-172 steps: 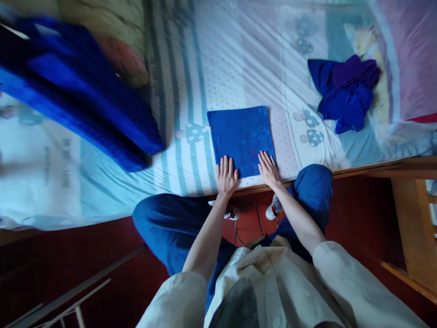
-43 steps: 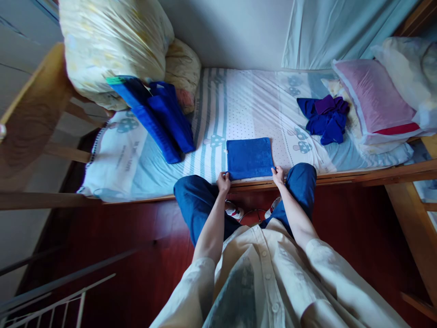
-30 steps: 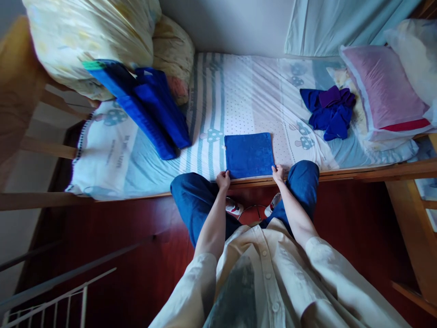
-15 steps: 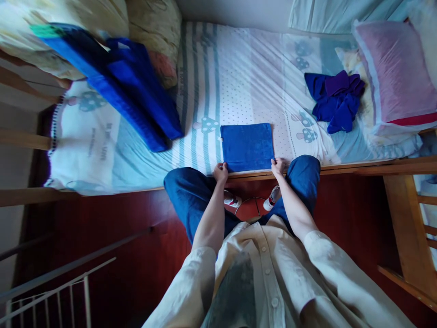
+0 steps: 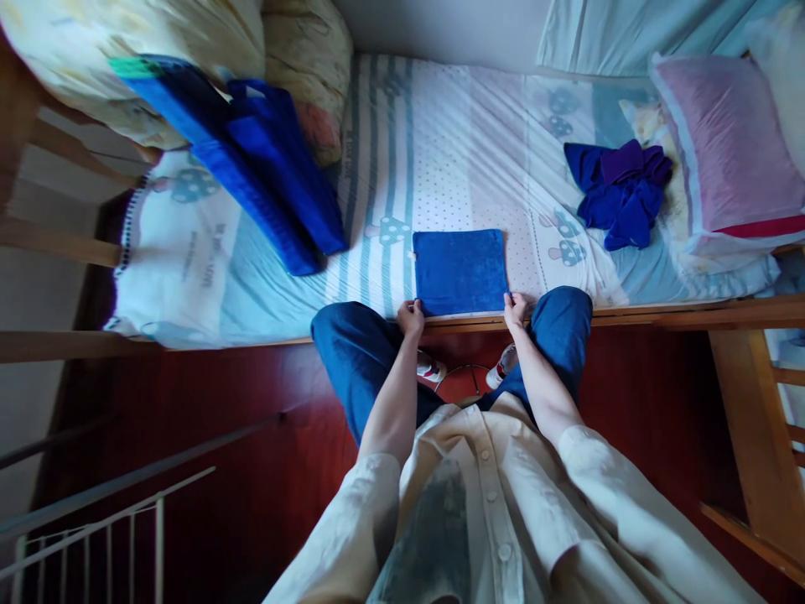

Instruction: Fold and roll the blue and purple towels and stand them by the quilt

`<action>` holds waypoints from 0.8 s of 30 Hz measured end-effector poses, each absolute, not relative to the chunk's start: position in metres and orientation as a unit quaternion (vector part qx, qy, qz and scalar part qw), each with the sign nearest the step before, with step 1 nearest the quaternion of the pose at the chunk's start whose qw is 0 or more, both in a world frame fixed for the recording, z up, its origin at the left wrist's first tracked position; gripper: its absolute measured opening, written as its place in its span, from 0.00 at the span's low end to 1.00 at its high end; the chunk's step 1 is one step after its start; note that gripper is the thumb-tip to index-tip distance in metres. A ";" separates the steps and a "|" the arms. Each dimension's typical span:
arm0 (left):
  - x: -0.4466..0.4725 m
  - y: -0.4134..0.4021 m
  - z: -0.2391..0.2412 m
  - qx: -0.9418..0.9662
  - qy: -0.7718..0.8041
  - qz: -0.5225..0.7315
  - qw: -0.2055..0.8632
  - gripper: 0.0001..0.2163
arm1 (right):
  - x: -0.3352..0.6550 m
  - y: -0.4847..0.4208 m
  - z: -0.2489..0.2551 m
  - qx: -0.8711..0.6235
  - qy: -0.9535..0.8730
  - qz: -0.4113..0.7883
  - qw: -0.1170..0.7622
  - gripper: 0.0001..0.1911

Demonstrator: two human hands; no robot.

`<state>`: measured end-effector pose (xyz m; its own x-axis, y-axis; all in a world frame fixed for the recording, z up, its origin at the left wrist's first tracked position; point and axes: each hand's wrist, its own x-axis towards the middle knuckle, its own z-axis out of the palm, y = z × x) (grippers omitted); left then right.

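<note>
A flat blue cloth, rectangular, lies on the bed close to its front edge, with a small pale tag on its left side. My left hand pinches the near left corner of this cloth. At the near right corner, my right hand has its fingers closed on the fabric. The cloth looks smooth between the two hands.
To the left, long folded blue fabric lies against yellowish bedding. Crumpled blue and purple cloths sit on the right beside a pink pillow. A wooden rail edges the bed; a white metal rack stands lower left.
The view has shifted slightly, so the bed's left side sits further right in the picture. Both hands keep their hold on the cloth's near corners, and the cloth lies as before.
</note>
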<state>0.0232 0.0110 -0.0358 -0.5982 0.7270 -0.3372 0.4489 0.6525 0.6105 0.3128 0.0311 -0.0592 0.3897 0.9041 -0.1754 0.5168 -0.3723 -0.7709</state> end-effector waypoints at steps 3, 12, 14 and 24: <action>0.020 0.012 -0.032 0.335 0.856 0.253 0.301 0.08 | 0.312 0.034 -0.055 -0.767 -0.452 0.305 0.338 0.13; 0.014 0.010 -0.012 0.518 0.760 0.326 0.221 0.10 | 0.323 0.033 -0.033 -0.756 -0.477 0.240 0.378 0.13; 0.017 0.007 -0.009 0.606 0.705 0.289 0.229 0.13 | 0.324 0.029 -0.027 -0.713 -0.547 0.219 0.380 0.14; 0.025 -0.012 -0.015 0.705 0.669 0.048 0.229 0.27 | 0.314 0.010 -0.012 -0.605 -0.729 0.264 0.181 0.23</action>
<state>0.0254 -0.0117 -0.0151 0.0990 0.9660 -0.2387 0.9216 0.0015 0.3882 0.3138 0.0103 -0.0123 -0.2032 0.9775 -0.0557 0.7864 0.1291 -0.6041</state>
